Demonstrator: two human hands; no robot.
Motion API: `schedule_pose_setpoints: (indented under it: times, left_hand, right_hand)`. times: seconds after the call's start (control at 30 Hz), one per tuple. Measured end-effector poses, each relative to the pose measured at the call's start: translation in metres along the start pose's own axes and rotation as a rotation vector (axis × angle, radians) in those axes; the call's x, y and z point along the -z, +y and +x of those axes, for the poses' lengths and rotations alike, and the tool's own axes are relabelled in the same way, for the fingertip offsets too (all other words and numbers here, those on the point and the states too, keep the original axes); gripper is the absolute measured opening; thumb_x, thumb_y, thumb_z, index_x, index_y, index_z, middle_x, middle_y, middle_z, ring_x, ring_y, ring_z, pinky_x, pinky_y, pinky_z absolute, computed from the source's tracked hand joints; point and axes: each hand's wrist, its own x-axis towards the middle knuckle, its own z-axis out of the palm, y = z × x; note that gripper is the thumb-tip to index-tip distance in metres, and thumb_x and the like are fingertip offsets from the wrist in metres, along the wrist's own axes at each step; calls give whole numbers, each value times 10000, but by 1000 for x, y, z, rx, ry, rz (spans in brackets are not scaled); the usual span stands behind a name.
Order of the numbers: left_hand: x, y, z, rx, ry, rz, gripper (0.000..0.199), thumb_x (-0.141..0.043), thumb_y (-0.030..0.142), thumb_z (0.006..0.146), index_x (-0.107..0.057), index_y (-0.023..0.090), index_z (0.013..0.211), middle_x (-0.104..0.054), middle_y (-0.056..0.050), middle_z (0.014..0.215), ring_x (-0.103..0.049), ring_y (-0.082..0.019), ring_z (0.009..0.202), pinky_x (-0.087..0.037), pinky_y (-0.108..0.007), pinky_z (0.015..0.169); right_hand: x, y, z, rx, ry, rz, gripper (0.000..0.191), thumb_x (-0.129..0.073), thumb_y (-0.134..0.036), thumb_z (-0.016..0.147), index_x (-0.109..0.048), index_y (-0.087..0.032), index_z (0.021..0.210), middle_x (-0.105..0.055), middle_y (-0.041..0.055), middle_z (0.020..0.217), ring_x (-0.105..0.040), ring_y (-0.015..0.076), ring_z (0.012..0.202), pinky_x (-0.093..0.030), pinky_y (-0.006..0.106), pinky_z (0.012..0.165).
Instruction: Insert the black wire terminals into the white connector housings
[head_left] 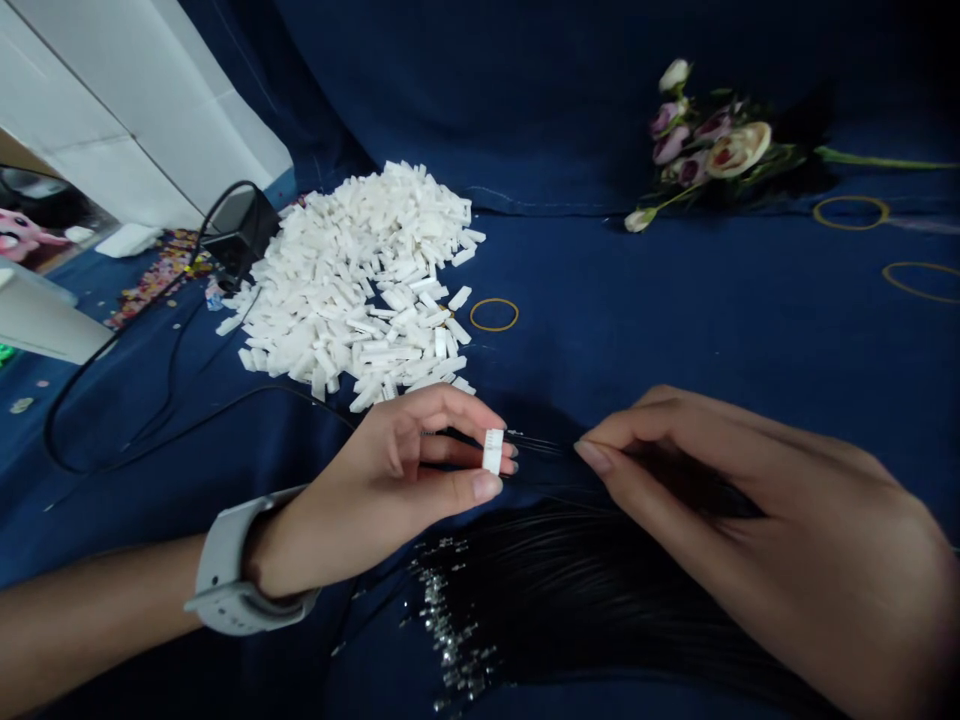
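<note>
Between the thumb and fingers of my left hand (420, 450) is a small white plastic connector housing (493, 452), held upright. My right hand (757, 500) pinches thin black wires (544, 443), whose metal-tipped ends reach toward the housing. Whether any tip sits inside the housing I cannot tell. Below both hands lies a thick bundle of black wires (600, 590) with shiny metal terminals (450, 630) at its left end. Behind my left hand rises a large heap of white connector housings (360, 280).
A yellow rubber band (493, 315) lies right of the heap, with another rubber band (851, 212) farther right. Artificial flowers (712, 145) rest at the back. On the left are a black box (244, 230) with a looping cable (64, 455) and a white cup (45, 320).
</note>
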Motion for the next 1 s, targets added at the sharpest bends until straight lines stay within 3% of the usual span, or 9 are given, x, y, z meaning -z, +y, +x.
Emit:
schedule_pose_setpoints:
  times: [1.0]
  left_hand:
    - [-4, 2, -2, 3, 19, 98, 181, -765, 105, 774, -700, 222, 896, -735, 18, 859, -712, -100, 830, -535, -136, 723]
  right_hand:
    - [-4, -1, 0, -13, -13, 23, 105, -518, -181, 934, -578, -251, 883, -641, -54, 765, -557, 74, 523, -394, 213, 434]
